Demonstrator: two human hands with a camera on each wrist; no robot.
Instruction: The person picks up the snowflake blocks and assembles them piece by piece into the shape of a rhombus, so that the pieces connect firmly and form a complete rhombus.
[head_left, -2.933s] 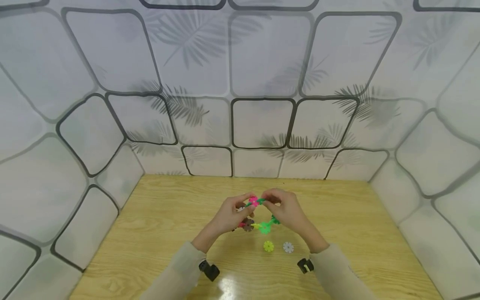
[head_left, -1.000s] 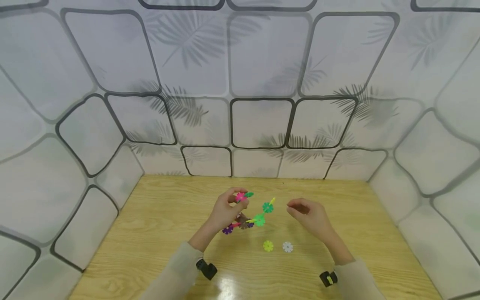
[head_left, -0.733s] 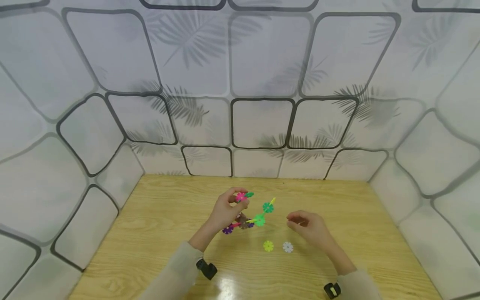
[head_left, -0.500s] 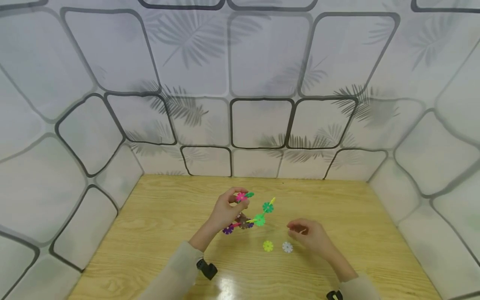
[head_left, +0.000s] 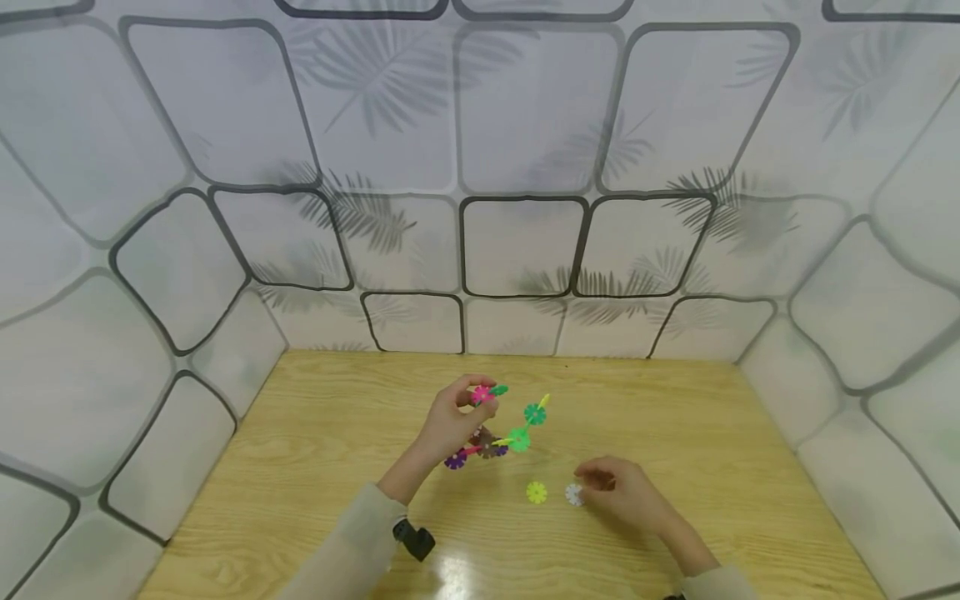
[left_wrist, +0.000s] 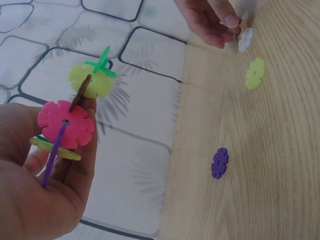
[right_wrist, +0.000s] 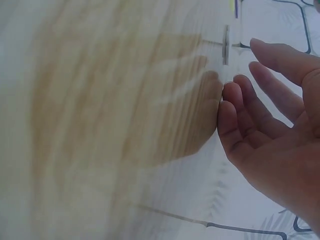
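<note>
My left hand pinches a chain of interlocking plastic snowflake discs above the table. A pink disc sits at the fingers, with purple, brown, yellow and green discs slotted on. The chain's end with a teal disc hangs free to the right. My right hand is low over the table beside a loose white snowflake disc. In the right wrist view its thumb and fingers are apart, and the white disc lies just beyond the fingertips. Part of the chain is hidden behind the left hand.
A loose yellow-green disc lies left of the white one. A loose purple disc lies on the wooden table. Patterned cloth walls enclose the table at the back and sides.
Earlier both hands held the chain; my right hand has since let go, moved right, then lowered toward the white disc. My left hand shifted slightly left and is now still.
</note>
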